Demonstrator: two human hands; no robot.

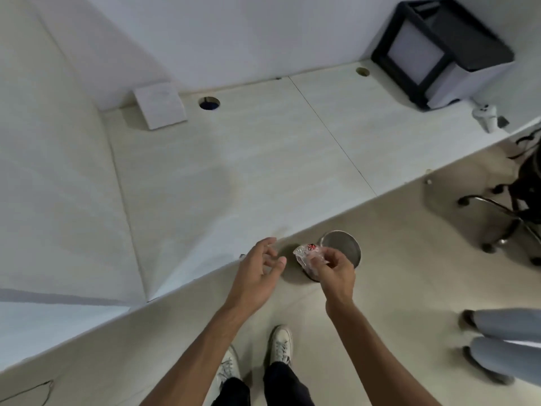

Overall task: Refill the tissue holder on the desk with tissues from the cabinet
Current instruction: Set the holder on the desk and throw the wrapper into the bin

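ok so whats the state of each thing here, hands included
left hand: open, empty, fingers spread
right hand: pinching the crumpled clear plastic wrapper
crumpled clear plastic wrapper: held above the bin
round metal waste bin: upright on the floor, no lid on it
black-framed white box: standing at the desk's back right
white flat pad: leaning against the partition

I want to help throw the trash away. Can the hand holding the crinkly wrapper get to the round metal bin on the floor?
Probably yes. The right hand holds the crumpled wrapper right beside the open bin, with nothing between them. The left hand is open and off to the side.
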